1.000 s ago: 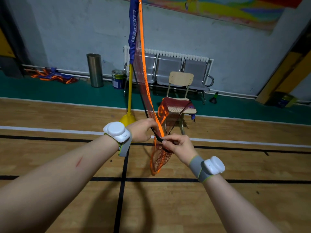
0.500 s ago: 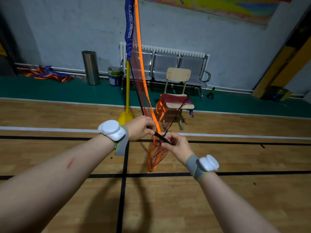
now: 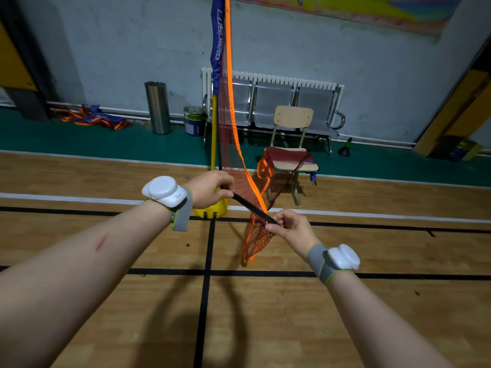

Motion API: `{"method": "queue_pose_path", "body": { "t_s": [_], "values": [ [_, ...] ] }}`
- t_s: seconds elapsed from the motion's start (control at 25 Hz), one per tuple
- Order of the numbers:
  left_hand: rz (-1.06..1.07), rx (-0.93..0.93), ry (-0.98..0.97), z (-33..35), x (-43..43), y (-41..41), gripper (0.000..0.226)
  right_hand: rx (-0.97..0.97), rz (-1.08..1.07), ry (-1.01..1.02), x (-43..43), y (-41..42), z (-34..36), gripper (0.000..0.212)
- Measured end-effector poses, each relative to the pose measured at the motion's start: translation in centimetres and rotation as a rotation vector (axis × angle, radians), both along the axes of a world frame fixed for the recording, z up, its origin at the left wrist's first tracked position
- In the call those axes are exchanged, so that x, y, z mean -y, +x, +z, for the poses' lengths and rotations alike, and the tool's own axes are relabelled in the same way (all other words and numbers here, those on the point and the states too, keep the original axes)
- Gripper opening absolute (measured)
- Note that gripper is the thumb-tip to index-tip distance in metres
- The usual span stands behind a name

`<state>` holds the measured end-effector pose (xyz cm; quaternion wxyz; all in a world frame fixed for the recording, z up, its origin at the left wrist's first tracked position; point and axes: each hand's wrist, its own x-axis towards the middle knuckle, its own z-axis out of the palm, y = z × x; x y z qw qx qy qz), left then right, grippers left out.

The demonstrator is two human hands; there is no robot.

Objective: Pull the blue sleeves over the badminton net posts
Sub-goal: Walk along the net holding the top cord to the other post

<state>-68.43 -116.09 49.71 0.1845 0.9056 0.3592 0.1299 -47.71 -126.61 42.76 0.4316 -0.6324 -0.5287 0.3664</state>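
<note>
A yellow net post (image 3: 213, 134) rises from a yellow base (image 3: 210, 209) just beyond my hands. A blue sleeve (image 3: 218, 35) with white lettering covers the post's upper part and runs out of the top of the view. The dark red net (image 3: 228, 123) with its orange edge band hangs from the sleeve toward me. My left hand (image 3: 211, 188) pinches one end of a black strap (image 3: 252, 211) at the net's lower edge. My right hand (image 3: 291, 229) pinches the strap's other end, with bunched orange netting (image 3: 256, 245) hanging below it.
A wooden chair (image 3: 292, 144) draped with more net stands right of the post. Behind are a metal bench (image 3: 279, 107), a steel bin (image 3: 158, 107), a paint can (image 3: 193, 120) and folded nets (image 3: 93, 119) by the wall. A black cone (image 3: 346, 147) sits at the right.
My hands have drawn apart, the left one up and left, the right one down and right. The black strap now stretches straight between them.
</note>
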Motion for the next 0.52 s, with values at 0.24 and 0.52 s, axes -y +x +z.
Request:
{"method": "queue_pose_path", "body": {
  "t_s": [0.24, 0.52],
  "values": [
    [0.085, -0.133, 0.004, 0.2, 1.1, 1.1, 0.016, 0.054, 0.052, 0.06, 0.7, 0.6, 3.6, 0.015],
    [0.063, -0.119, -0.029, 0.8, 4.2, 6.6, 0.026, 0.089, 0.126, 0.061, 3.5, 3.2, 5.4, 0.017]
  ]
}}
